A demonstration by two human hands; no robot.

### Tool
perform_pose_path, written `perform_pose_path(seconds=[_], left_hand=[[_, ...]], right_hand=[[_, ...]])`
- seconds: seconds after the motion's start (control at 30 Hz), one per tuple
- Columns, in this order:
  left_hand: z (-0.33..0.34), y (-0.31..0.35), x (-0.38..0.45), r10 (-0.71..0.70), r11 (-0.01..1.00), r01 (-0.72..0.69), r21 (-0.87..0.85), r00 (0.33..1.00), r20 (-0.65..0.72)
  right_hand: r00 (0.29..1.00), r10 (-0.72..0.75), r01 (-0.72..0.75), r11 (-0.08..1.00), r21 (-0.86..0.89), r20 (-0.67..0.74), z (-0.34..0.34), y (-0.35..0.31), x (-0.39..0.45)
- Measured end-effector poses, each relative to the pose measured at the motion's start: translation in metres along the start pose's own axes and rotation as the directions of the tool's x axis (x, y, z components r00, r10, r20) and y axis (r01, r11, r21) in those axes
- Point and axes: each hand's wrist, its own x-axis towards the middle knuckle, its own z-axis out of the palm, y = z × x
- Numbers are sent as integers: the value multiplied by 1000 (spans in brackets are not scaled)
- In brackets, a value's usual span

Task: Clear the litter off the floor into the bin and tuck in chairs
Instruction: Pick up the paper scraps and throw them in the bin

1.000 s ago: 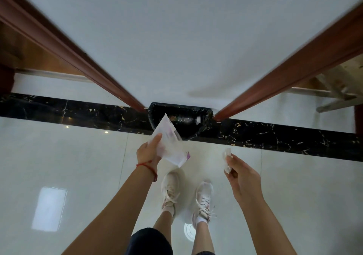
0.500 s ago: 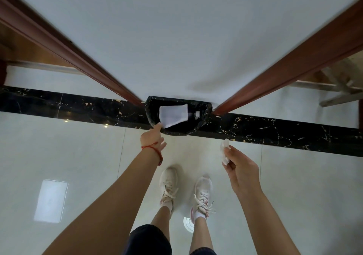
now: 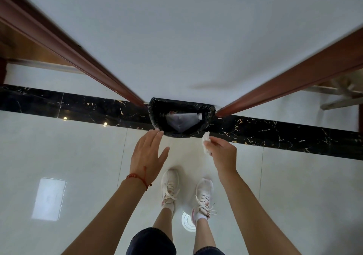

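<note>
A bin lined with a black bag [image 3: 155, 115] stands against the white wall between two door frames. Inside it lies a clear plastic packet [image 3: 181, 121] beside a bottle [image 3: 193, 115]. My left hand [image 3: 147, 156] hovers just in front of the bin's near rim, fingers spread and holding nothing. My right hand [image 3: 223, 153] pinches a crumpled white tissue [image 3: 206, 142] close to the bin's right front corner.
Brown door frames [image 3: 78, 58] [image 3: 294, 74] run to either side of the bin. A black marble strip [image 3: 284, 134] crosses the glossy pale floor tiles. My white shoes [image 3: 170, 186] stand just behind the bin. A wooden chair leg [image 3: 341, 101] shows at far right.
My left hand carried the plastic packet to the bin, let it go inside and now pulls back with fingers spread. My right hand has moved forward with the tissue toward the bin.
</note>
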Motion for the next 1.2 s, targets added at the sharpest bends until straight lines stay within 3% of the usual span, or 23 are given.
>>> perform_pose_path(seconds=[0.33, 0.6, 0.67, 0.77, 0.9, 1.1, 1.2], left_hand=[[-4, -21, 8, 3, 999, 0, 38, 998, -62], [-16, -12, 5, -15, 1000, 16, 22, 997, -73], [-24, -4, 0, -8, 1000, 10, 23, 997, -76], [-39, 11, -10, 0, 1000, 1, 19, 996, -84], [-59, 33, -27, 15, 999, -11, 36, 994, -109], [-100, 74, -62, 26, 999, -23, 32, 994, -104], [-122, 93, -82, 56, 997, -49, 60, 991, -119]], right_hand=[[999, 11, -12, 999, 30, 39, 63, -28, 56], [982, -161, 180, 952, -247, 97, 29, -16, 27], [955, -277, 296, 900, -322, 104, 16, -16, 12], [874, -450, 480, 735, -480, 185, -5, -21, -11], [774, -585, 598, 551, -582, 241, -30, -36, -45], [690, -677, 638, 402, -657, 255, -76, -66, -95], [686, -682, 626, 375, -683, 254, -103, -79, -120]])
